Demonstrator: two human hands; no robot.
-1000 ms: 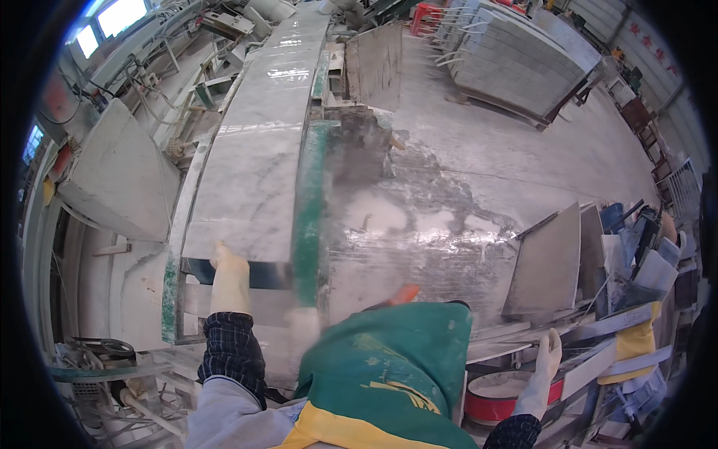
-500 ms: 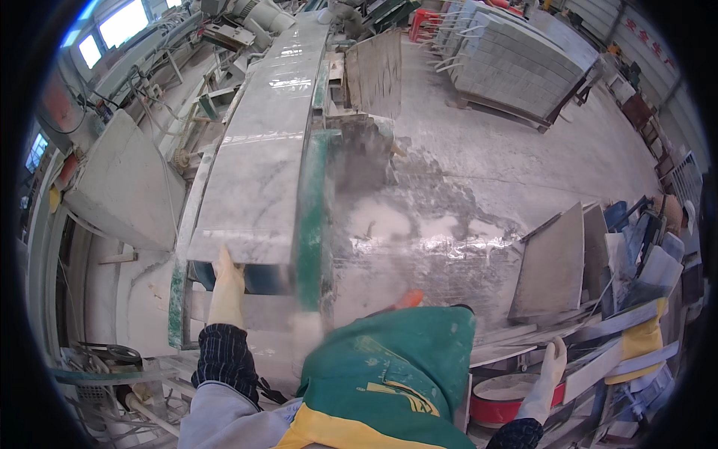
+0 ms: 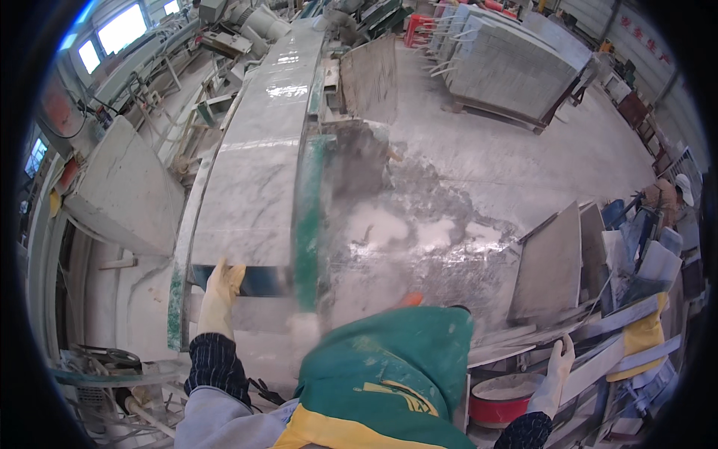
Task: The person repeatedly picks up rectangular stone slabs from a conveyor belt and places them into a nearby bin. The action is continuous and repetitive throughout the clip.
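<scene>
A long, grey-veined polished stone slab (image 3: pixel 243 194) lies lengthwise on a machine bed with a green side rail (image 3: pixel 309 224). At its near edge is my left hand (image 3: pixel 218 292), in a pale rubber glove, fingers bent and thumb tip on the edge. A dark blue band (image 3: pixel 262 281) shows beneath the slab there. Off to the right, my right hand (image 3: pixel 557 370), in a matching glove, hangs loosely with fingers apart and holds nothing. Just left of it stands a red basin (image 3: pixel 490 410) with pale contents. My green apron (image 3: pixel 396 344) hides part of the floor.
A thick upright stone block (image 3: pixel 127 187) stands left of the bed. Stone sheets (image 3: pixel 552 262) lean at the right, near piled offcuts (image 3: pixel 643 322). A person (image 3: pixel 662 196) is at the far right. Farther back stands a large slab stack (image 3: pixel 516 67). The floor beside the rail looks wet.
My left hand has drawn slightly back toward me at the slab's near edge, so more of the dark band shows. My right hand has shifted slightly, its fingers more spread.
</scene>
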